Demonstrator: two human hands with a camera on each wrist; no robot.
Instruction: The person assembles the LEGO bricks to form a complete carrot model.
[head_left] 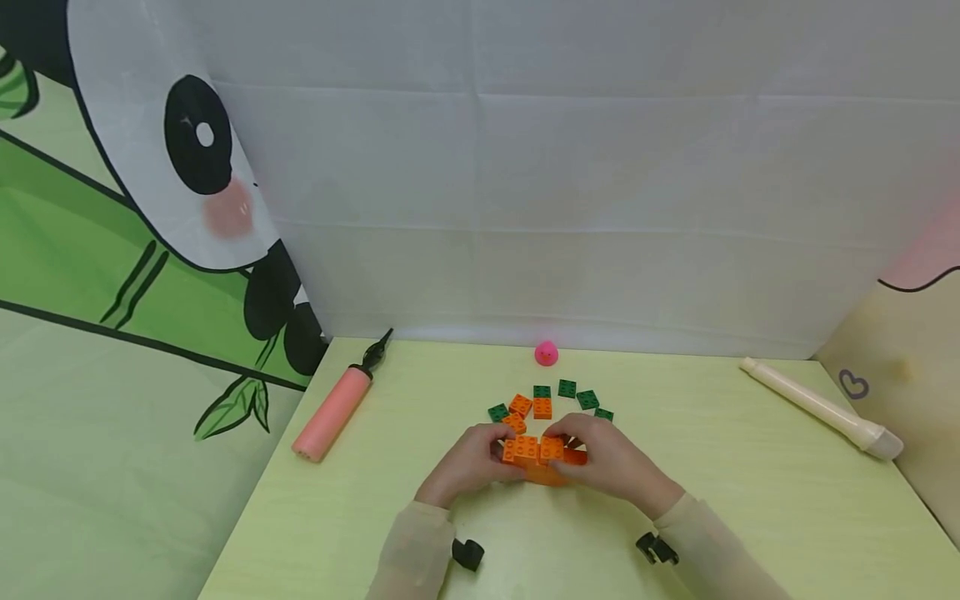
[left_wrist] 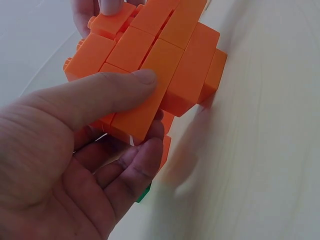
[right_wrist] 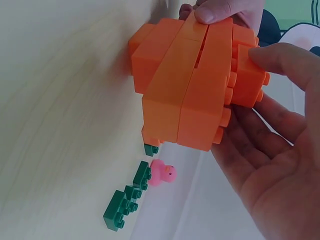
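Orange block build [left_wrist: 150, 50] cut off at top of left wrist view, green block [left_wrist: 144, 193] there largely hidden behind left hand [left_wrist: 55, 170], panda picture [head_left: 150, 125] cropped at upper left of head view

Orange assembly [right_wrist: 195, 85]; green bricks [head_left: 567, 388]

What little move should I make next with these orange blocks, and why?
Probably press the small orange block down onto the orange build: your right grip holds it, your left grip holds the build, and studs show beside the block, so it may not be fully seated.
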